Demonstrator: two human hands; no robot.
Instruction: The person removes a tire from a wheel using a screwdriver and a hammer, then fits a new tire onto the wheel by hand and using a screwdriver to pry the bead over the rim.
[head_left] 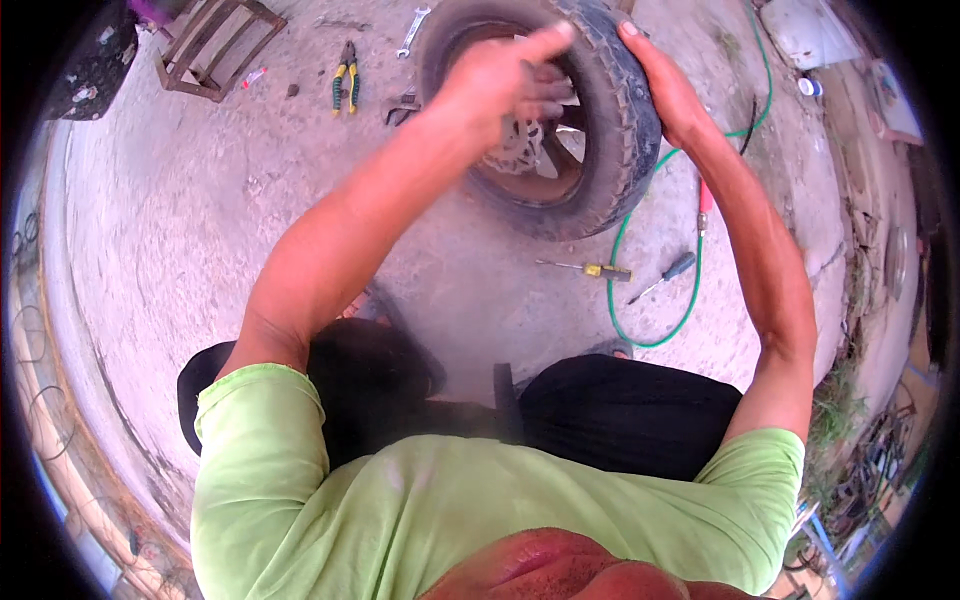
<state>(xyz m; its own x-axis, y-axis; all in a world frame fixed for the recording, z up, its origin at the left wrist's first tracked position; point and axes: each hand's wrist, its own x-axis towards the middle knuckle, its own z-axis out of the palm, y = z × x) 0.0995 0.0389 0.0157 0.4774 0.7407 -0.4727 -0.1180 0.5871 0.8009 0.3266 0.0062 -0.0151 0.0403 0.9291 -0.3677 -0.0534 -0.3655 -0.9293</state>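
Observation:
A motorcycle wheel (612, 165) with a dark treaded tyre stands tilted on the ground in front of me. Its brake disc (515, 152) and spokes show inside the rim. My right hand (665, 85) holds the tyre from its right side, palm along the tread and fingers reaching to the top. Over the wheel's face is my left hand (505, 85), its fingers apart and one stretched toward the tyre's upper edge. Its other fingers, dark and slightly blurred, lie in front of the rim opening; whether they touch the wheel I cannot tell.
Pliers (346, 80), a combination spanner (412, 32) and an adjustable wrench (403, 106) lie left of the wheel. Nearer me are a yellow-handled screwdriver (605, 271), a dark-handled screwdriver (678, 266) and a looped green hose (616, 300). A wooden frame (215, 50) sits far left.

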